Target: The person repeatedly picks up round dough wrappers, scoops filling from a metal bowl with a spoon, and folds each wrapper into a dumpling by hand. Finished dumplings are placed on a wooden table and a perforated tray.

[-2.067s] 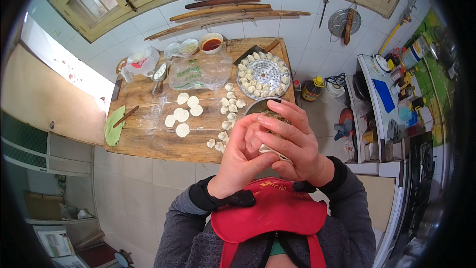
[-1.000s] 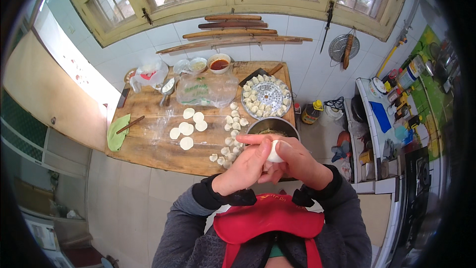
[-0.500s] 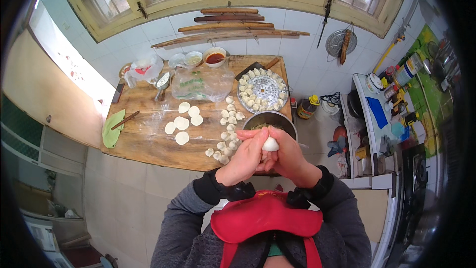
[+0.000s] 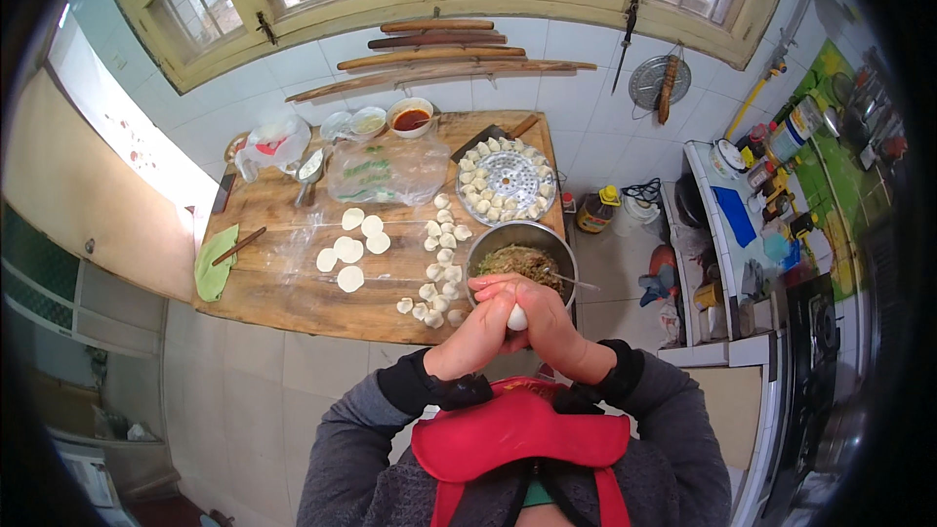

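Both my hands are closed together in front of my chest, at the near rim of the metal mixing bowl point(image 4: 475, 271). Between them a white dumpling point(image 4: 517, 316) shows only in part. My left hand point(image 4: 478, 334) cups it from one side, and my right hand point(image 4: 549, 320) presses on it from the other. Minced filling point(image 4: 524, 259) lies in the bowl, with a metal spoon point(image 4: 586, 285) leaning out at the right. Left of the bowl, several finished dumplings point(image 4: 445, 257) stand on the wooden table point(image 4: 268, 283). Round dough wrappers point(image 4: 349, 279) lie flat farther left.
Behind the bowl a perforated round tray point(image 4: 511, 176) carries a ring of dumplings beside a cleaver point(image 4: 478, 142). A sauce bowl point(image 4: 410, 118), a plastic bag point(image 4: 386, 173) and a flour scoop point(image 4: 310, 168) sit along the back. A green cloth point(image 4: 216, 263) and stick point(image 4: 239, 245) lie far left.
My joined hands have drawn back towards my body, uncovering more of the filling and the spoon. Less of the dumpling shows between my fingers. The view has shifted slightly.
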`<state>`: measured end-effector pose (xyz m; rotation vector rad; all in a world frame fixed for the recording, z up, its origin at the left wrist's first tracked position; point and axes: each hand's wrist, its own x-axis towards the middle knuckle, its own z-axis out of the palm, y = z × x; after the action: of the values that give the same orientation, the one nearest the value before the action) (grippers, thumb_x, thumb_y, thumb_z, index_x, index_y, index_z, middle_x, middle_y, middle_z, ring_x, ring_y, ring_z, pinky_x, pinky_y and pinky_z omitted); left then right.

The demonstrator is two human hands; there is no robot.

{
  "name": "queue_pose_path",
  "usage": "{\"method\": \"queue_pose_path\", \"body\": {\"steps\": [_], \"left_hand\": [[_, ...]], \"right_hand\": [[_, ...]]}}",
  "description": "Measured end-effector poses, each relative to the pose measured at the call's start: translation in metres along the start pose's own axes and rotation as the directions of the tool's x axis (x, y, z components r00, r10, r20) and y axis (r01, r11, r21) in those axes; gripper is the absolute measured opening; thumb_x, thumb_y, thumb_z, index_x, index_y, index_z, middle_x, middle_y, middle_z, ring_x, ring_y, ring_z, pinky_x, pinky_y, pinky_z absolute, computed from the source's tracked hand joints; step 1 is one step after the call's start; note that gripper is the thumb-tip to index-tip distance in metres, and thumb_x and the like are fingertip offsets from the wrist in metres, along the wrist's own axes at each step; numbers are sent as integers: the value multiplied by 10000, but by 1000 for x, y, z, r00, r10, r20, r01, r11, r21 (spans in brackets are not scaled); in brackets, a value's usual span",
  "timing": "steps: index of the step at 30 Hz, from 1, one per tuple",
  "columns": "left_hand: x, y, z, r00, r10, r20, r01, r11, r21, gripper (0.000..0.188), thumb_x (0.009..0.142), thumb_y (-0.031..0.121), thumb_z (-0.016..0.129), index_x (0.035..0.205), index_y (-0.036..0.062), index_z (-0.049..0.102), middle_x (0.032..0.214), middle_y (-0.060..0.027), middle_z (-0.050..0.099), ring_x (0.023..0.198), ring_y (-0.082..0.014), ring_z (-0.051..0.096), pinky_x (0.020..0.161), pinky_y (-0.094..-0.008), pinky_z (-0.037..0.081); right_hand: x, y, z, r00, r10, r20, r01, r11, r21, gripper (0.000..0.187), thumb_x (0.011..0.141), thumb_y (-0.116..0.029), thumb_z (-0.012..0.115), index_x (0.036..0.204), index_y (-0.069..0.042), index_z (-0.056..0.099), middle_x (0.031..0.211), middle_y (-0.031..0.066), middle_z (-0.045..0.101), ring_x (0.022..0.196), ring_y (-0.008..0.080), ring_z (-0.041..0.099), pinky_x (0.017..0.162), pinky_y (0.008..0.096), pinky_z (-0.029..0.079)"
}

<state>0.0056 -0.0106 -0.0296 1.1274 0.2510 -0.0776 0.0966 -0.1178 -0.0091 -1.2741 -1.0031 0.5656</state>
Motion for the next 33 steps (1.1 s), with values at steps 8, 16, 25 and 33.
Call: {"method": "queue_pose_path", "body": {"steps": [8,16,25,33], "left_hand": [[-5,5,11,983,-123,-138,106,987,-124,517,1055,525,258,1076,112,568,925,-18,614,730,-114,567,603,-246,446],[-4,23,1,986,-9,166,43,978,-205,747,1003,680,152,1141,68,558,943,-72,645,748,-184,623,589,-267,458],[-13,27,12,995,-103,13,103,994,22,571,1057,546,277,1124,44,541,945,-85,613,757,-185,617,650,-286,507],[-21,12,-1,976,184,113,-204,957,206,495,1086,434,312,996,11,551,854,-64,586,744,-167,598,670,-301,525]], "right_hand": [[-7,12,-1,984,-176,19,174,945,-275,346,1010,-230,394,1140,8,609,1110,193,664,1112,330,616,973,399,478],[-8,-13,-17,901,366,235,-428,841,331,897,955,-739,280,1395,14,494,1078,79,630,826,106,636,609,205,504],[-5,-23,-12,964,184,194,-203,975,87,663,1043,-529,317,1319,23,558,1377,183,532,1274,276,507,1044,384,412],[-1,-8,-9,964,-119,239,174,959,-224,324,1040,-185,423,1255,8,570,1342,206,540,1223,327,549,1041,382,424]]}}
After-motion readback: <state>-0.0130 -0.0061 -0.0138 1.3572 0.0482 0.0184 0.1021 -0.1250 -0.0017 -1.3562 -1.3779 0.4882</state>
